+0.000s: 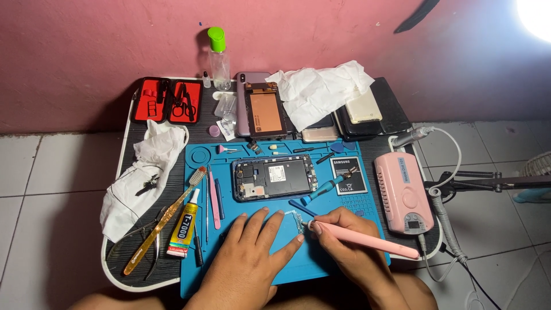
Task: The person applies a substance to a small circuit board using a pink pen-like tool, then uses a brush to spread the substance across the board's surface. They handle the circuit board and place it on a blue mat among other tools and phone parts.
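Observation:
My left hand [248,252] rests flat on the blue work mat [310,264], its fingertips pinning a small metal part [299,221]. My right hand [350,244] grips a pink pen-shaped rotary tool [373,239], its tip touching that part. Just beyond lies an opened phone [274,178] with its back off and its inner frame showing. A flat battery [349,175] and a blue-handled screwdriver [324,188] lie to the phone's right.
A pink control box [403,192] with a coiled cable sits at right. Glue tube [182,225], toothbrush [166,221], tweezers and pliers lie left. White cloths [146,175], a red tool case [167,101], a clear bottle [218,54] and several phones [264,109] fill the back.

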